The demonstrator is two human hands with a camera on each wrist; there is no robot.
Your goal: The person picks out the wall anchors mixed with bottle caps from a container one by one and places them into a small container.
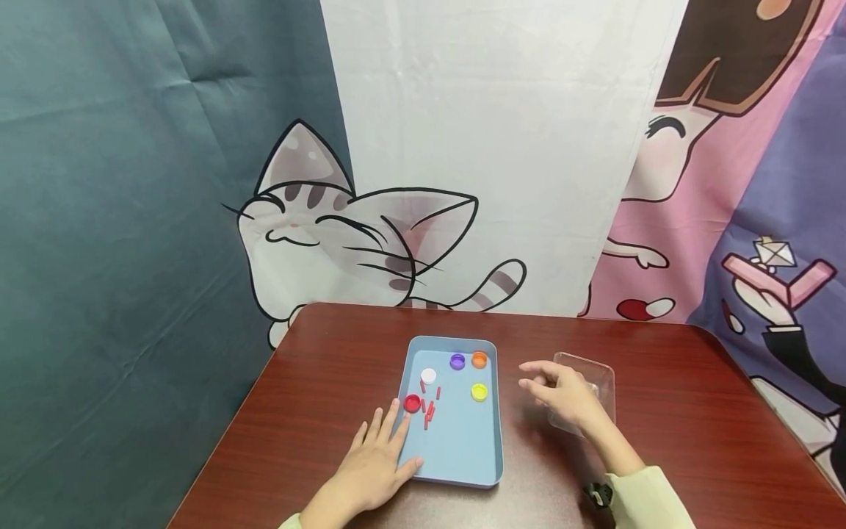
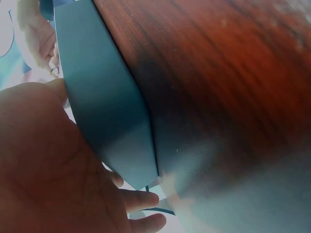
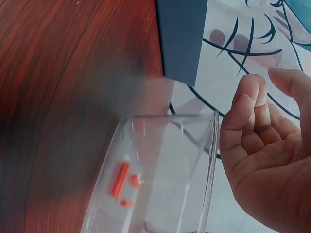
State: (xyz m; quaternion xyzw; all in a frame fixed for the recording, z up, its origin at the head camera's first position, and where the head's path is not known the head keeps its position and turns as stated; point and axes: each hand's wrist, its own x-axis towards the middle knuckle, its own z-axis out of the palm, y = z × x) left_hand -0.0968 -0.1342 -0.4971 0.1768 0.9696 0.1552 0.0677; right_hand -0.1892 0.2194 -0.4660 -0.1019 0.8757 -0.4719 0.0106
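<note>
My left hand [image 1: 374, 468] rests with fingers spread on the near left edge of a light blue tray [image 1: 463, 459]; the left wrist view shows its fingers along the tray's wall [image 2: 104, 92]. Inside the tray, several small red sticks [image 1: 431, 413] lie scattered near a red round cap [image 1: 412, 403] and a white one [image 1: 428, 376]. My right hand [image 1: 568, 393] hovers over a clear plastic box [image 1: 604, 378], right of the tray. Its fingers are loosely bent, with a gap between thumb and fingertips and nothing in it. Red pieces [image 3: 120, 179] lie in the box.
Purple [image 1: 457, 361], orange [image 1: 479, 359] and yellow [image 1: 479, 392] caps sit in the right half of the tray. The dark red wooden table [image 1: 317, 382] extends around it, up to a cloth backdrop [image 1: 515, 147] with cartoon drawings.
</note>
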